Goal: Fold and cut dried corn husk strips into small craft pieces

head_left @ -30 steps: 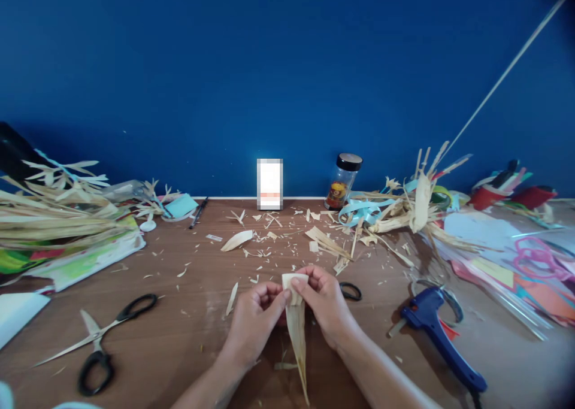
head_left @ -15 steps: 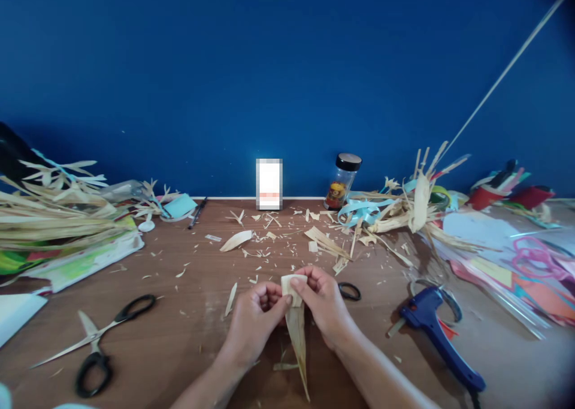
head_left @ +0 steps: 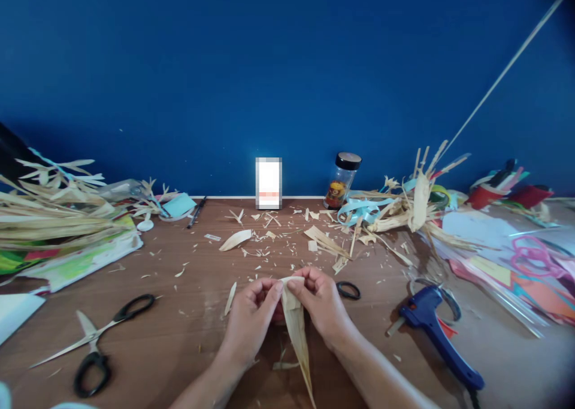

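- Dried husk strip: held up between both hands over the brown table, near the middle of the view; wide at the folded top, narrowing to a point toward the person.
- Reaching in from the lower edge with both forearms, slanted inward to meet at the strip, thumbs uppermost and knuckles turned outward.
- On the clear jar with the black lid, at the back: bearing a yellow and red label, too small to read.
- On the bright upright panel left of the jar: blurred into blocks, so not legible.
- With the left hand: curled, pinching the upper left edge between thumb and fingers (partly hidden behind the husk).
- With the right hand: curled too, pressing the thumb onto the top, with fingers behind; near a black ring.
- Well apart from the opened scissors at left and the blue glue gun at right.
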Demonstrator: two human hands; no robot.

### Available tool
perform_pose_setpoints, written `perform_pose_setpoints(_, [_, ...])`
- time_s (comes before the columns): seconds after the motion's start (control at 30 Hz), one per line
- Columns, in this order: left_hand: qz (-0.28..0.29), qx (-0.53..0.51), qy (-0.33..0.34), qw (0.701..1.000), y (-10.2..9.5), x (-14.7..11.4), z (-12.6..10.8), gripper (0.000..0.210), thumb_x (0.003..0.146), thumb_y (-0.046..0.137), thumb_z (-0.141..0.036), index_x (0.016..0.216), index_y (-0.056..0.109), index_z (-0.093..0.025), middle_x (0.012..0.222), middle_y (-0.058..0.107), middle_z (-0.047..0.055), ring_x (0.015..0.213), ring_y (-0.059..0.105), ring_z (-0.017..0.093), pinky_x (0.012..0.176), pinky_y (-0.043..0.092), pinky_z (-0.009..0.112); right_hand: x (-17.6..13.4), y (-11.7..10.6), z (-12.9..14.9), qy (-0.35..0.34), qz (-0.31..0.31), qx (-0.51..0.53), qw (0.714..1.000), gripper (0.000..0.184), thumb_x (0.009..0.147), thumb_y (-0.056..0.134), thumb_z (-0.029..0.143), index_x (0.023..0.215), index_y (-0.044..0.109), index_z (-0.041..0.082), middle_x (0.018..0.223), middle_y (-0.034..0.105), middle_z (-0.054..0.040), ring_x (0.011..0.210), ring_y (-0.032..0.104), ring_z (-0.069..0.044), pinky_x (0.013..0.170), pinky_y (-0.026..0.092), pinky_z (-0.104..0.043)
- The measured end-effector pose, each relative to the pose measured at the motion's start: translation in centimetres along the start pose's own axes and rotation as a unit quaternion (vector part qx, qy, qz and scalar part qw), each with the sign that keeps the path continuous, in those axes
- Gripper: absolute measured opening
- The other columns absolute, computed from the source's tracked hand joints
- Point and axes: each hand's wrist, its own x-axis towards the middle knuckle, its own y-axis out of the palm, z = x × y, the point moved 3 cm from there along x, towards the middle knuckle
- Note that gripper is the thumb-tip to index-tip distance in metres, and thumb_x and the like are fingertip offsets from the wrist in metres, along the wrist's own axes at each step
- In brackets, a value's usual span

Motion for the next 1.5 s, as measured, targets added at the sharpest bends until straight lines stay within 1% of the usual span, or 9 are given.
perform_pose_setpoints(0.1, [0.000, 0.013, 0.011, 1.000, -0.10, 0.12, -0.02, 0.022, 0.071, 0.060, -0.035, 0.082, 0.064, -0.016, 0.067, 0.066, 0.000, 0.059, 0.060, 0.014, 0.058, 0.052, 0.027, 0.00, 0.07, 0.05, 0.001, -0.003, -0.011, 1.000, 0.020, 0.072, 0.061, 0.034, 0.077, 0.055, 0.016, 0.065, 0.059, 0.0006, 0.059, 0.052, -0.012, 0.055, 0.040, -0.021])
perform_pose_setpoints(0.23, [-0.011, 0.022, 0.018, 1.000, -0.21, 0.18, 0.06, 0.021, 0.072, 0.060, -0.034, 0.081, 0.064, -0.016, 0.063, 0.064, -0.001, 0.057, 0.059, 0.014, 0.057, 0.051, 0.026, -0.01, 0.10, 0.14, 0.002, -0.006, -0.014, 1.000, 0.020, 0.071, 0.062, 0.034, 0.076, 0.056, 0.015, 0.064, 0.058, 0.0009, 0.058, 0.051, -0.012, 0.054, 0.040, -0.021])
perform_pose_setpoints(0.4, [-0.004, 0.004, 0.014, 1.000, -0.17, 0.05, 0.26, 0.022, 0.074, 0.058, -0.035, 0.084, 0.063, -0.015, 0.065, 0.064, 0.000, 0.058, 0.058, 0.013, 0.057, 0.050, 0.026, -0.06, 0.10, 0.11, 0.006, 0.005, -0.012, 1.000, 0.019, 0.072, 0.061, 0.033, 0.076, 0.055, 0.016, 0.064, 0.057, 0.0018, 0.058, 0.050, -0.010, 0.054, 0.039, -0.020])
perform_pose_setpoints(0.57, [-0.001, 0.021, 0.019, 1.000, -0.24, 0.09, 0.27, 0.022, 0.073, 0.059, -0.035, 0.082, 0.064, -0.015, 0.066, 0.063, 0.000, 0.060, 0.058, 0.014, 0.057, 0.050, 0.025, -0.09, 0.20, 0.17, 0.007, 0.013, -0.011, 1.000, 0.019, 0.072, 0.062, 0.033, 0.076, 0.055, 0.016, 0.063, 0.058, 0.0022, 0.057, 0.051, -0.010, 0.053, 0.039, -0.020])
perform_pose_setpoints(0.8, [-0.020, 0.049, 0.028, 0.998, -0.37, 0.27, 0.08, 0.021, 0.070, 0.061, -0.035, 0.076, 0.063, -0.015, 0.064, 0.061, 0.000, 0.059, 0.056, 0.013, 0.056, 0.048, 0.024, -0.22, 0.28, 0.32, 0.000, 0.014, -0.015, 1.000, 0.020, 0.071, 0.063, 0.033, 0.078, 0.055, 0.016, 0.066, 0.060, 0.0007, 0.059, 0.053, -0.012, 0.054, 0.041, -0.021])
perform_pose_setpoints(1.0, [-0.023, 0.061, 0.038, 0.997, -0.55, 0.37, 0.37, 0.021, 0.071, 0.060, -0.035, 0.077, 0.061, -0.015, 0.066, 0.061, 0.001, 0.061, 0.056, 0.014, 0.056, 0.047, 0.023, -0.26, 0.37, 0.35, 0.013, 0.005, -0.016, 1.000, 0.027, 0.069, 0.065, 0.033, 0.089, 0.058, 0.016, 0.070, 0.063, -0.0010, 0.063, 0.057, -0.014, 0.057, 0.043, -0.023])
perform_pose_setpoints(1.13, [-0.026, 0.062, 0.036, 0.997, -0.55, 0.35, 0.34, 0.019, 0.070, 0.061, -0.034, 0.076, 0.062, -0.016, 0.066, 0.061, 0.000, 0.060, 0.056, 0.013, 0.056, 0.046, 0.022, -0.26, 0.43, 0.48, 0.019, 0.002, -0.011, 1.000, 0.026, 0.070, 0.064, 0.036, 0.086, 0.060, 0.016, 0.070, 0.064, -0.0013, 0.063, 0.058, -0.014, 0.057, 0.044, -0.023])
perform_pose_setpoints(1.33, [-0.014, 0.050, 0.030, 0.998, -0.24, 0.14, 0.02, 0.019, 0.069, 0.062, -0.033, 0.077, 0.062, -0.016, 0.063, 0.061, -0.001, 0.057, 0.055, 0.012, 0.054, 0.045, 0.021, -0.15, 0.23, 0.36, -0.004, 0.001, -0.027, 1.000, 0.021, 0.073, 0.061, 0.035, 0.080, 0.060, 0.015, 0.068, 0.063, -0.0010, 0.062, 0.056, -0.013, 0.057, 0.042, -0.021])
perform_pose_setpoints(1.5, [-0.010, 0.012, 0.022, 1.000, -0.20, 0.19, 0.15, 0.021, 0.071, 0.060, -0.035, 0.080, 0.064, -0.016, 0.062, 0.062, -0.001, 0.057, 0.056, 0.013, 0.057, 0.048, 0.024, -0.13, 0.23, 0.20, -0.004, 0.008, -0.016, 1.000, 0.023, 0.071, 0.062, 0.036, 0.080, 0.060, 0.015, 0.065, 0.061, 0.0002, 0.058, 0.054, -0.012, 0.054, 0.041, -0.021])
